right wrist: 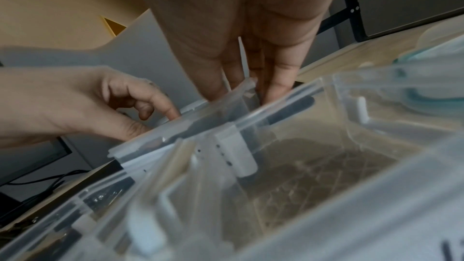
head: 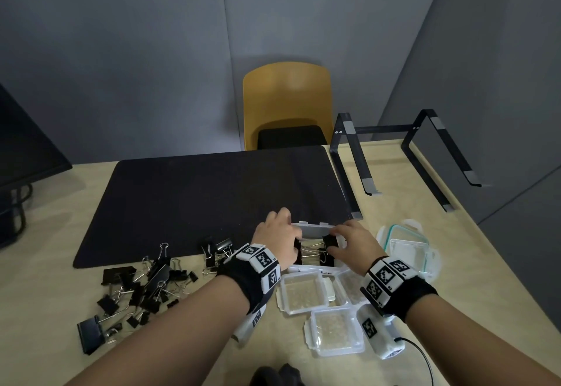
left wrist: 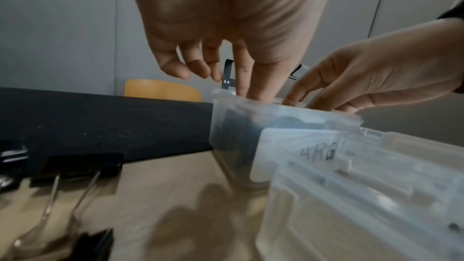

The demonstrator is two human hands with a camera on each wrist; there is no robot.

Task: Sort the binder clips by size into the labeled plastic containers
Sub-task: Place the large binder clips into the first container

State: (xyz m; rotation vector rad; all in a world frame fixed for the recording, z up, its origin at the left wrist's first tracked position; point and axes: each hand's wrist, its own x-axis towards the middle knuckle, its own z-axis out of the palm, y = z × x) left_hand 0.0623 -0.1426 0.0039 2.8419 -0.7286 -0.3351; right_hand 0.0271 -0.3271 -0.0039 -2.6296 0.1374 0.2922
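Both your hands reach into the container labeled large [head: 309, 231], at the black mat's [head: 212, 191] near edge. Your left hand [head: 274, 235] has fingers dipped inside among the clips; your right hand [head: 349, 241] pinches a big binder clip [head: 330, 240] at its rim. Unsorted clips [head: 142, 285] lie on the counter [head: 45, 309] to the left.

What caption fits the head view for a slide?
Both hands, left hand and right hand, reach into the plastic container holding large binder clips; unsorted binder clips lie at left.

Both hands side by side, left hand [head: 277, 235] and right hand [head: 352, 241] fingers downward.
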